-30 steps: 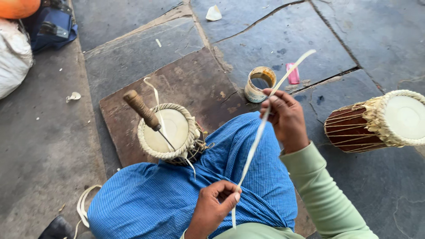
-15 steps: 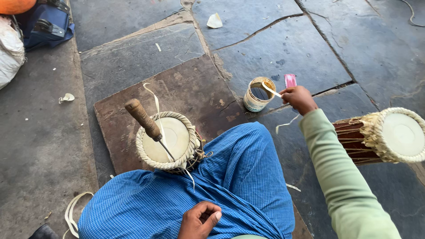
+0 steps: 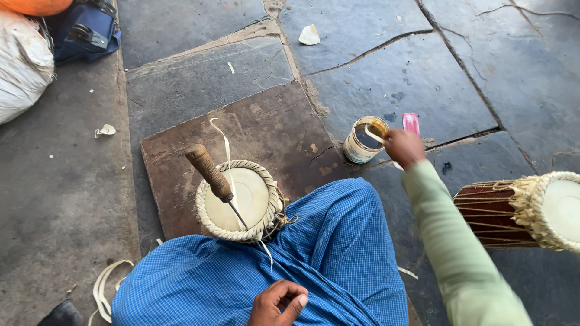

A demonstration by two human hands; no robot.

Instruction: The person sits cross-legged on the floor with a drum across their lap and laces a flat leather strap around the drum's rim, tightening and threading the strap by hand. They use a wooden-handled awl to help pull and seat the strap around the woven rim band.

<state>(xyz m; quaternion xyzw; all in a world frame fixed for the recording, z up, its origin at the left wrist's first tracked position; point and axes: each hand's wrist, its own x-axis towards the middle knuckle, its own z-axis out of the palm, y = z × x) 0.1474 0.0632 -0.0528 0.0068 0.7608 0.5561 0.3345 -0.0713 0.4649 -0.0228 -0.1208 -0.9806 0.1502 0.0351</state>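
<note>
While the right hand (image 3: pixel 403 147) reaches forward, its fingers pinched on a pale strip (image 3: pixel 376 136) whose end dips into the small tin (image 3: pixel 362 143) just to its left, the left hand (image 3: pixel 279 303) rests loosely curled and empty on the blue cloth (image 3: pixel 338 259). The strip's long axis points from the fingers into the tin, well ahead of the drum (image 3: pixel 237 202) with the awl (image 3: pixel 212 177) stuck in it.

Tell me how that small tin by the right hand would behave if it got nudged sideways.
The tin stands upright on the stone floor and looks small and open-topped, so it would probably slide or tip easily. It seems to hold dark liquid, which would likely spill. The right hand is dipping a pale strip into it, so a pull on that could tilt it.
</note>
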